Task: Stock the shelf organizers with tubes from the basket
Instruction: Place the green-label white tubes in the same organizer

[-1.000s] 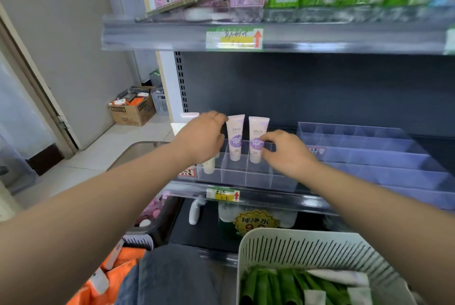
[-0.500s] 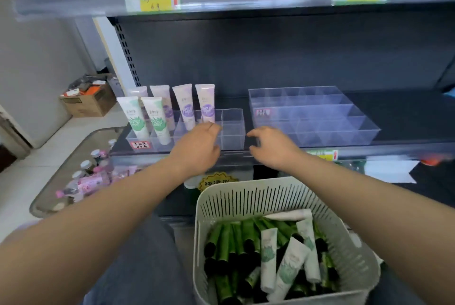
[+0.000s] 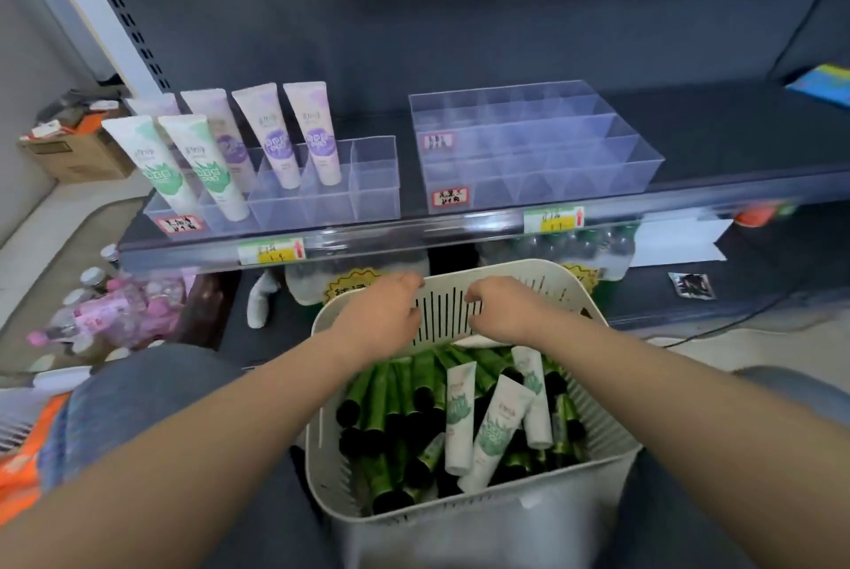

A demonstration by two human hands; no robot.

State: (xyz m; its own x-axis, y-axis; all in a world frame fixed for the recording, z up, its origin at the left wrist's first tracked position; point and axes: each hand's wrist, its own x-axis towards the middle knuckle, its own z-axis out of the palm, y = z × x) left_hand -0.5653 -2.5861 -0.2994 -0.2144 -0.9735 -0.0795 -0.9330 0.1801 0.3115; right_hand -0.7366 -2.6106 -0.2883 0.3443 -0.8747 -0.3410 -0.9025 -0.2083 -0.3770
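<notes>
The basket (image 3: 460, 522) sits at the bottom middle of the frame. It is full of green tubes (image 3: 386, 398), with a few white tubes (image 3: 494, 430) on top. The left hand (image 3: 381, 315) and right hand (image 3: 501, 311) are side by side at its far rim, fingers bent down. The backs hide the tips, so I cannot tell if they hold anything. A pick looks to be next. It is best to pinch one white tube by its middle, lift it straight up, and stand it cap down in a free slot of the left organizer (image 3: 368, 196).
</notes>
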